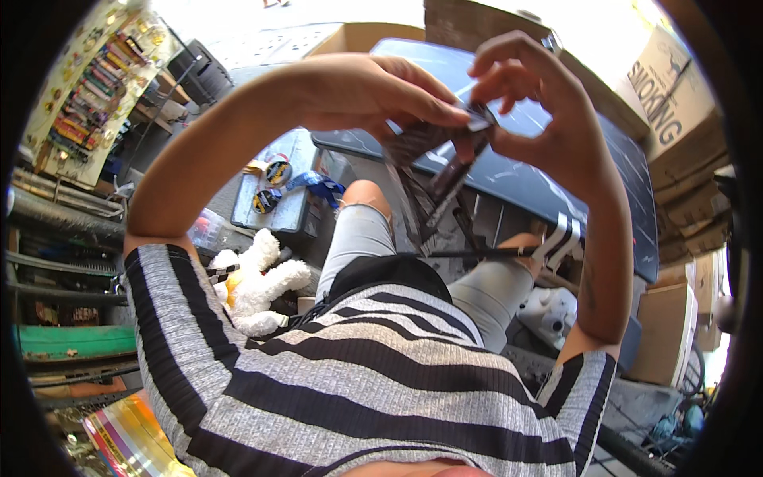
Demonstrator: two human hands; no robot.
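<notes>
Above the dark marbled table (604, 171), my left hand (405, 91) pinches a bundle of dark, glossy strips (417, 143) between thumb and fingers. The strips hang down in long folds toward my lap, and I cannot tell their exact kind. My right hand (544, 103) faces it from the other side, thumb and forefinger closing at a small pale, shiny piece (479, 119) at the top of the bundle. Its other fingers are curled and raised. Part of the held thing is hidden behind the fingers and blurred.
By my left knee, a blue-grey box (294, 151) carries round black-and-yellow rolls (278, 172) and a blue ribbon (318, 184). A white plush toy (270, 286) lies beside my left thigh. Cardboard boxes (668, 103) stand at the right, a white plastic object (548, 310) below my right knee.
</notes>
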